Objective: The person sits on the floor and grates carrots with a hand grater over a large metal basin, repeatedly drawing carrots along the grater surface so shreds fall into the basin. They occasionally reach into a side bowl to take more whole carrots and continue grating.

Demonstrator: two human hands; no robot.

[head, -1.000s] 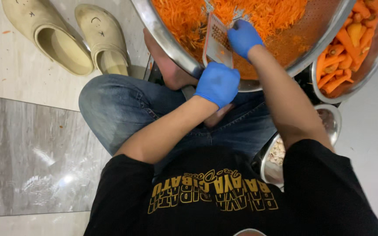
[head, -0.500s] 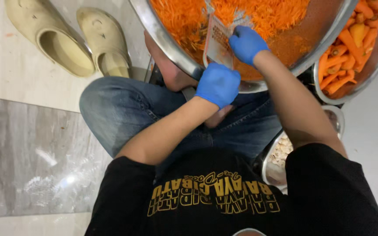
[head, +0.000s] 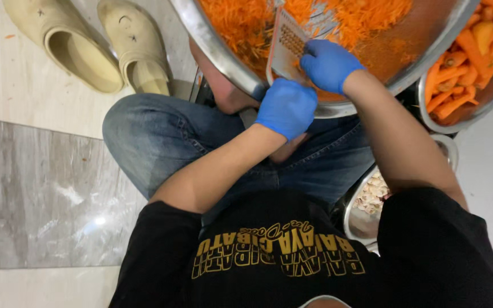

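No pkgs, labels, signs or screens visible

Seated pose seen from above, knees bent, jeans worn, black shirt at bottom. Left hand (head: 287, 106) gloved in blue, fist closed, knuckles turned up, held low against near rim of bowl. Left forearm bare, angled up from lower left. Right hand (head: 327, 64) gloved in blue, fingers curled and pressed forward, just beyond left. Right forearm bare, extended from lower right. Hands set close, not touching.
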